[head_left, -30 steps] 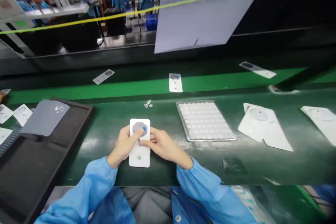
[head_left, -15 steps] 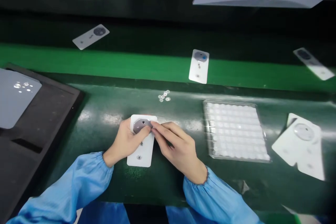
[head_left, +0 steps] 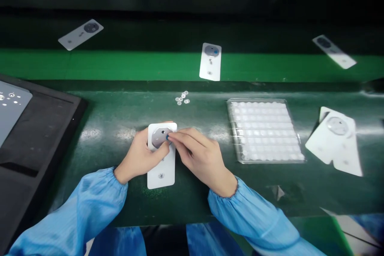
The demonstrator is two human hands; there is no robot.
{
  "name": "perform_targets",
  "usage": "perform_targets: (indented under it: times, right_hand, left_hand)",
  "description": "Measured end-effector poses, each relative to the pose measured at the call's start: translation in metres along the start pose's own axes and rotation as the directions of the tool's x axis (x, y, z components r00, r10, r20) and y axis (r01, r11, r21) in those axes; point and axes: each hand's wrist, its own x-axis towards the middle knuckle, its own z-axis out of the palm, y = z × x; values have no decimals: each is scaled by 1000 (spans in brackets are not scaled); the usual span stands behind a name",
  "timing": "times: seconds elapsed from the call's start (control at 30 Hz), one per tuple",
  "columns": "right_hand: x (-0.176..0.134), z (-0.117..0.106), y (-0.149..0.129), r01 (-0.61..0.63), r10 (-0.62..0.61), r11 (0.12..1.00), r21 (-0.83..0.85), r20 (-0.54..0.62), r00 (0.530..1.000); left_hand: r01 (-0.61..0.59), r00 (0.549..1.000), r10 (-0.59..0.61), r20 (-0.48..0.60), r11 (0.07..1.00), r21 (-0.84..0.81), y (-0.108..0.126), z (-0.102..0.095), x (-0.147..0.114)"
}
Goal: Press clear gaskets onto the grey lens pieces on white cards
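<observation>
A white phone back panel (head_left: 168,168) with a round grey camera area (head_left: 159,137) and small dark markings is in my left hand (head_left: 141,154). The left thumb lies across its face just below the camera area, and the other fingers are behind it. The thumb and fingertips of my right hand (head_left: 201,154) are pinched at the right edge of the camera area. A small blue dot (head_left: 167,137) shows at those fingertips, against the grey surface; whether it is stuck down there I cannot tell.
Several clear discs (head_left: 182,98) lie beyond my hands. Right of them sit a clear tray (head_left: 232,136) of white round pieces and overlapping white panels (head_left: 333,140). A black tray (head_left: 45,128) is at left. More panels, one blue-dotted (head_left: 210,68), lie along the green strip (head_left: 144,66).
The blue dot now shows at my right fingertips. My left thumb has slid down from the camera area, and the whole view has shifted slightly.
</observation>
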Motion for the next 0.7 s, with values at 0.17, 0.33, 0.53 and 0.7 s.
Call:
perform_targets:
  times: [0.17, 0.33, 0.53, 0.7]
  right_hand:
    - [-2, 2, 0, -28, 27, 999, 21, 19, 999]
    - [-5, 0, 3, 30, -30, 999, 16, 23, 999]
    - [-2, 4, -1, -47, 45, 996, 72, 28, 999]
    - [2, 4, -3, -185, 175, 955, 233, 66, 982]
  left_hand:
    - [21, 1000, -20, 16, 1000, -18, -1, 0, -1]
    - [4, 1000, -3, 27, 999, -42, 1, 0, 0]
    - [16, 999, -16, 31, 1000, -18, 0, 0, -1]
    - [54, 998, -51, 43, 997, -58, -1, -1, 0]
